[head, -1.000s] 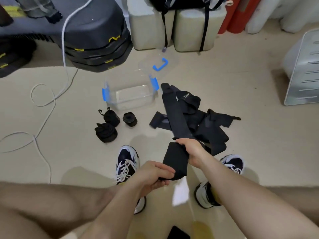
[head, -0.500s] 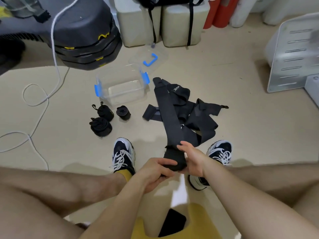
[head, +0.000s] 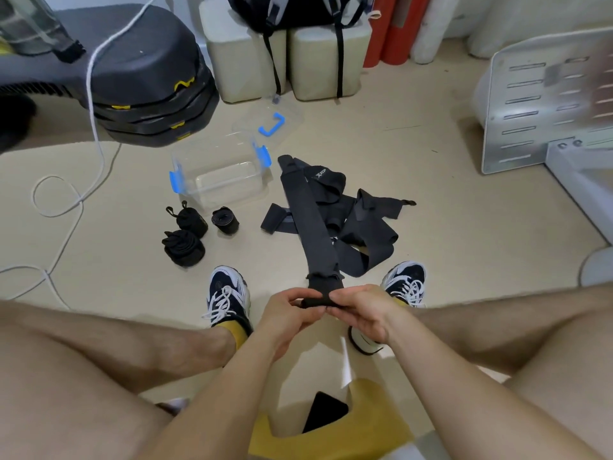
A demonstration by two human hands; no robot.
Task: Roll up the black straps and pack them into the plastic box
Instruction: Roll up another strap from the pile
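Long strap (head: 310,224): runs from the hands at lower centre of the frame up the floor (head: 447,227) to just right of the plastic box, lying over the loose pile.
Left hand (head: 285,313): fingers curled, pinching the left end of the small starting roll (head: 315,302).
Right hand (head: 361,313): fingers curled round the right end of the same roll.
Doing the step well: I would hold the strap's edges square to the core, so the coil does not cone out to one side. Light tension against the free length should make each turn lie tight (a slack first turn tends to loosen the whole roll).
Risk: the free length crosses other straps and may drag them along as it feeds in.
Plastic box (head: 229,185): one, clear with blue clips, centre left of the frame, nothing in it.
Lid (head: 268,122): one, just behind the box.
Loose straps (head: 361,220): a tangle at centre right, too overlapped for an exact count.
Rolled straps: three, lower left of the box: (head: 190,220), (head: 225,220), (head: 182,249).
Hands: two.
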